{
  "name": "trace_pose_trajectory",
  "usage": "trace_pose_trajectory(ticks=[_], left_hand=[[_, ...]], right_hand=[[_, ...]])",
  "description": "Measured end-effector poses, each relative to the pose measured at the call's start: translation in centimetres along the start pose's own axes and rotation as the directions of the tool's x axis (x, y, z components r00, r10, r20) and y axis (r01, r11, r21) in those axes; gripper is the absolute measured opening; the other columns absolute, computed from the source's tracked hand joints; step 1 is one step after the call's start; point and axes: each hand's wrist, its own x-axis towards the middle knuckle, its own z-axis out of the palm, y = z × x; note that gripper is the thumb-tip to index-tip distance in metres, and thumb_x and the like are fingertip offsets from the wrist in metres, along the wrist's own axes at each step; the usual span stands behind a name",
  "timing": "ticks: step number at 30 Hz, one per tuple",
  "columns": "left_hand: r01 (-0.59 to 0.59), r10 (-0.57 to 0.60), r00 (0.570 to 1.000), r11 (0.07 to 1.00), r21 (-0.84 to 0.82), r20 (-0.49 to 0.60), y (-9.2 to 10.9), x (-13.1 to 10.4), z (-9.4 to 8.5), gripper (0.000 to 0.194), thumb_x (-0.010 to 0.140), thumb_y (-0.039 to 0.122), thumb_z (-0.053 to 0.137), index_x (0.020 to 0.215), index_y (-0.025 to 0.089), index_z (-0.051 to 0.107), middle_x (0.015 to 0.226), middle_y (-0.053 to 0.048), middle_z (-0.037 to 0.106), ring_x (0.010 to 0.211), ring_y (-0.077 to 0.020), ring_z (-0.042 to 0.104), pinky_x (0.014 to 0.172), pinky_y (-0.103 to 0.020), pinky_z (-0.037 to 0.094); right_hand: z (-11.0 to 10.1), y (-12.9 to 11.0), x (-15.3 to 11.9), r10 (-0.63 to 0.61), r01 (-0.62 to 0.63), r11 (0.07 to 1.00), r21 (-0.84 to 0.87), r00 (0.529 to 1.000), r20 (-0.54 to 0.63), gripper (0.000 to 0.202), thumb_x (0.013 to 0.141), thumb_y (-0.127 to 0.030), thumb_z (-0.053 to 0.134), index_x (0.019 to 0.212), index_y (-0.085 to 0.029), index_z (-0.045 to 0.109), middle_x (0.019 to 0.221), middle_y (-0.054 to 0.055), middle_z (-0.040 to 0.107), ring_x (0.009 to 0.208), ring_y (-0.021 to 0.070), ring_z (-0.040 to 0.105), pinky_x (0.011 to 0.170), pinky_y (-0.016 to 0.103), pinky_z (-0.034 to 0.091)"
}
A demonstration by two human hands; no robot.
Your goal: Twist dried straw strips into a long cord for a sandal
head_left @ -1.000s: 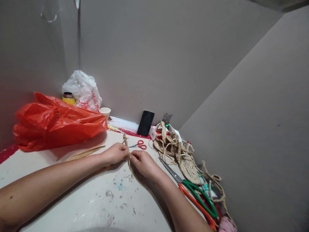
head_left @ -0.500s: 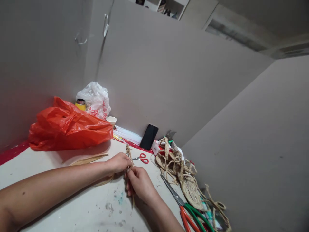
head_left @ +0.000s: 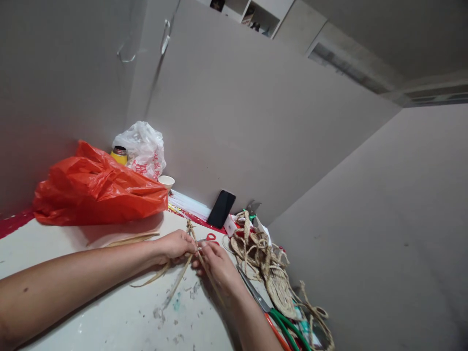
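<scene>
left hand (head_left: 175, 245), right hand (head_left: 217, 261), straw strands (head_left: 182, 278), pinch point hidden

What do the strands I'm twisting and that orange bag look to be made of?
The strands pinched between the left hand and right hand look like dried straw or leaf fibre: tan, matte, flat and fraying at the ends. The orange bag seems thin plastic film: glossy, crinkled, slightly translucent.
</scene>
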Motion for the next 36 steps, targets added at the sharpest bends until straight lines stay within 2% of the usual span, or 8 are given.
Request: trace_pose_trajectory(ticks=[2, 5, 9, 15, 24, 29, 32, 36], left_hand=[[-0.006, 0.006, 1.0, 1.0, 0.022, -0.005, -0.1, 0.1, 0.0, 0.022, 0.06, 0.036, 0.062, 0.058, 0.018, 0.048, 0.038, 0.009, 0.035, 0.033, -0.0044, 0.023, 0.038, -0.022, 0.011], [-0.036, 0.037, 0.999, 0.994, 0.1, -0.001, -0.3, 0.1, 0.0, 0.02, 0.063, 0.034, 0.06, 0.059, 0.017, 0.05, 0.038, 0.009, 0.035, 0.033, -0.0049, 0.023, 0.039, -0.022, 0.012], [-0.125, 0.109, 0.991, 0.964, 0.233, 0.081, -0.6, 0.1, -0.4, 0.02, 0.068, 0.032, 0.052, 0.059, 0.014, 0.055, 0.043, 0.006, 0.04, 0.038, -0.0052, 0.024, 0.041, -0.023, 0.014], [-0.211, 0.21, 0.976, 0.841, 0.498, 0.058, -0.4, 0.3, -1.1, 0.01, 0.065, 0.022, 0.051, 0.064, 0.014, 0.056, 0.052, 0.007, 0.042, 0.05, -0.0072, 0.034, 0.048, -0.02, 0.025], [0.066, -0.145, 0.972, 0.925, 0.374, 0.187, 1.4, -0.8, -0.8, 0.011, 0.069, 0.016, 0.044, 0.066, 0.015, 0.054, 0.048, 0.001, 0.054, 0.035, -0.0091, 0.042, 0.038, -0.021, 0.034], [0.119, -0.177, 0.975, 0.928, 0.352, 0.136, 1.0, -0.9, 0.3, 0.009, 0.069, 0.01, 0.043, 0.071, 0.014, 0.052, 0.048, -0.001, 0.058, 0.035, -0.0109, 0.049, 0.039, -0.021, 0.041], [0.125, -0.158, 0.986, 0.92, 0.372, 0.059, 0.8, -1.3, 1.1, 0.01, 0.069, 0.008, 0.044, 0.074, 0.015, 0.049, 0.05, 0.0, 0.058, 0.036, -0.0116, 0.051, 0.04, -0.022, 0.042], [0.113, -0.165, 0.983, 0.899, 0.422, 0.087, 1.6, -1.8, 1.1, 0.013, 0.067, 0.013, 0.051, 0.08, 0.015, 0.052, 0.056, 0.0, 0.059, 0.038, -0.0108, 0.051, 0.044, -0.022, 0.042]], right_hand=[[0.5, 0.7, 0.3, 0.129, -0.142, 0.986, 0.084, 0.981, 0.143, 0.038, 0.076, -0.055, 0.054, 0.071, -0.017, 0.05, 0.053, -0.005, 0.048, 0.035, 0.0046, 0.032, 0.033, 0.016, 0.022], [0.6, 1.0, 0.6, 0.204, -0.215, 0.975, 0.055, 0.965, 0.166, 0.038, 0.076, -0.052, 0.057, 0.064, -0.018, 0.045, 0.044, -0.01, 0.032, 0.033, 0.002, 0.017, 0.032, 0.016, 0.009], [-0.3, 0.8, 0.8, 0.246, -0.248, 0.968, -0.025, 0.936, 0.253, 0.04, 0.079, -0.051, 0.053, 0.064, -0.015, 0.053, 0.042, -0.01, 0.029, 0.033, 0.0022, 0.014, 0.033, 0.018, 0.005], [-0.3, 1.1, 0.9, 0.273, -0.337, 0.926, 0.171, 0.909, 0.317, 0.033, 0.072, -0.04, 0.061, 0.056, -0.018, 0.042, 0.039, -0.012, 0.025, 0.034, 0.0021, 0.011, 0.034, 0.018, 0.004], [1.4, 1.0, 0.1, 0.256, -0.287, 0.93, 0.229, 0.954, 0.154, 0.019, 0.064, -0.03, 0.057, 0.054, -0.017, 0.047, 0.035, -0.012, 0.03, 0.03, 0.001, 0.012, 0.032, 0.019, 0.003], [1.8, 0.8, -0.3, 0.256, -0.297, 0.916, 0.269, 0.951, 0.176, 0.034, 0.065, -0.035, 0.059, 0.048, -0.021, 0.033, 0.034, -0.012, 0.028, 0.029, 0.0005, 0.012, 0.033, 0.018, 0.004], [1.9, 0.9, -0.3, 0.251, -0.299, 0.91, 0.289, 0.949, 0.192, 0.034, 0.065, -0.036, 0.061, 0.049, -0.02, 0.036, 0.033, -0.011, 0.032, 0.029, 0.0003, 0.013, 0.032, 0.018, 0.004], [1.6, 0.9, -0.1, 0.242, -0.292, 0.902, 0.319, 0.952, 0.187, 0.034, 0.06, -0.034, 0.068, 0.052, -0.019, 0.038, 0.034, -0.012, 0.031, 0.03, -0.0001, 0.013, 0.032, 0.017, 0.004]])
